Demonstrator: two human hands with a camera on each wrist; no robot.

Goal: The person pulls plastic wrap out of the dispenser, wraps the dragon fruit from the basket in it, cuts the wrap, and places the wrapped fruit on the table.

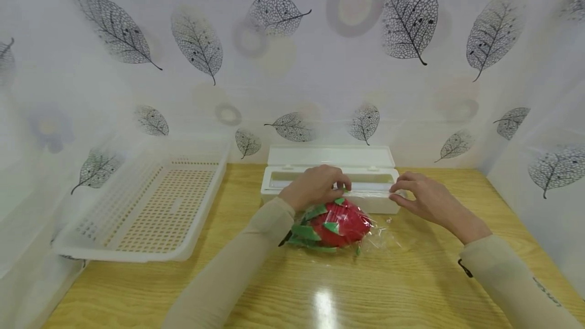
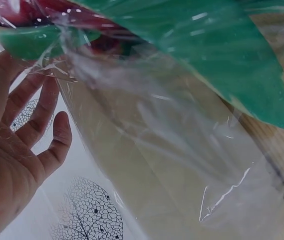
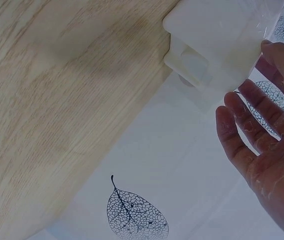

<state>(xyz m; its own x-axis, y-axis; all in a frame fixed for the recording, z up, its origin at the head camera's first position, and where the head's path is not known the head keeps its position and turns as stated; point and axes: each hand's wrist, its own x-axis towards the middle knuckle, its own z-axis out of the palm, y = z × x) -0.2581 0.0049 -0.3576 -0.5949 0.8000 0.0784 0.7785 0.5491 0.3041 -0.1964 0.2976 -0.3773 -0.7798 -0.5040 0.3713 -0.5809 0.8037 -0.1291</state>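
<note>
A red dragon fruit [image 1: 347, 223] with green scales lies on the table, covered in clear cling film [image 2: 221, 195]. Directly behind it stands a white cling film dispenser box [image 1: 377, 205], its lid [image 1: 331, 156] raised and a pale roll inside. My left hand [image 1: 315, 185] reaches over the fruit to the box's front edge, pinching the film with thumb and fingers. At the box's right end, my right hand [image 1: 428, 199] pinches the film's edge between thumb and index finger; its other fingers are loosely bent in the right wrist view.
A white perforated plastic basket [image 1: 183, 248] stands on the left of the wooden table [image 1: 388, 288]. Behind and at both sides hangs a pale curtain [image 1: 315, 85] with leaf prints, close behind the raised lid.
</note>
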